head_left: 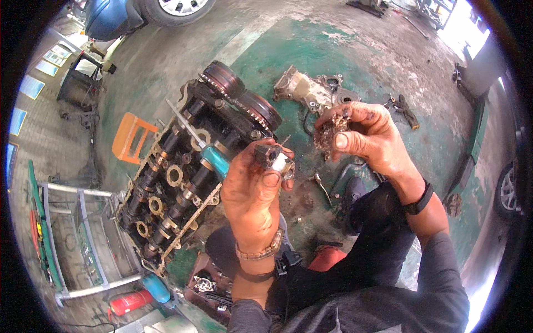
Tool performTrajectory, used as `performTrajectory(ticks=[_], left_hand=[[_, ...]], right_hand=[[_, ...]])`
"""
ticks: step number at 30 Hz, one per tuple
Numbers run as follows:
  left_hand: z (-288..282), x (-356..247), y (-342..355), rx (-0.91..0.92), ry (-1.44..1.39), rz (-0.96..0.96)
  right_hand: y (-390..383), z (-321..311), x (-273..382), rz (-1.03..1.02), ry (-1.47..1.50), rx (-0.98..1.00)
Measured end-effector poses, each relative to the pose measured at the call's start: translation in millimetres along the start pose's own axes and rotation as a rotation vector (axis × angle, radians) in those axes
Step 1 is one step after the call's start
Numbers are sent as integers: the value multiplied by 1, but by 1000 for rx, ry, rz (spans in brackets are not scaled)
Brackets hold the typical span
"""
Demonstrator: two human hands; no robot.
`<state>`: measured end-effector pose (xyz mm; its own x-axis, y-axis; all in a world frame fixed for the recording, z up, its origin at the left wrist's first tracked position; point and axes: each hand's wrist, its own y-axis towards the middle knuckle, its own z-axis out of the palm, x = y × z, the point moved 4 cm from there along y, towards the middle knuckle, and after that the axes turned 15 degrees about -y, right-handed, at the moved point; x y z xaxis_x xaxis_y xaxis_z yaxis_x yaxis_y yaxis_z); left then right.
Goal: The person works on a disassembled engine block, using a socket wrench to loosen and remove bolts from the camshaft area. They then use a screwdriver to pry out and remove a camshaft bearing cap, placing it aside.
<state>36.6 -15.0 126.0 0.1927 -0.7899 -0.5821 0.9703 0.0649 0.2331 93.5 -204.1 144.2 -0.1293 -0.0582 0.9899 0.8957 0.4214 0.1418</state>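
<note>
Gripping small metal part (281, 162) in left hand (251, 186) at frame centre, pinching brown stringy wad (330, 135) in right hand (373, 136), right of centre; looking unfinished, leaving engine head (187, 186) uncovered at left.

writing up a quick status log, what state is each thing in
left hand: gripping small silver-and-black metal part
right hand: pinching ragged brown tangled wad
long dark metal cylinder head: uncovered, camshafts exposed
teal-handled screwdriver: angled over the cylinder head, beside left hand
orange stool: standing upright
pale grey metal casting: lying on worn green floor
</note>
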Motion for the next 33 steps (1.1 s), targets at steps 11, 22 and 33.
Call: performTrajectory(ticks=[11, 22, 33], left_hand=[[3, 16, -6, -44, 248, 136], [7, 27, -7, -91, 79, 57], [5, 25, -7, -92, -30, -97]], right_hand=[[-5, 30, 12, -403, -678, -57], [-7, 30, 11, -269, -542, -37], [0, 13, 1, -27, -421, -139]])
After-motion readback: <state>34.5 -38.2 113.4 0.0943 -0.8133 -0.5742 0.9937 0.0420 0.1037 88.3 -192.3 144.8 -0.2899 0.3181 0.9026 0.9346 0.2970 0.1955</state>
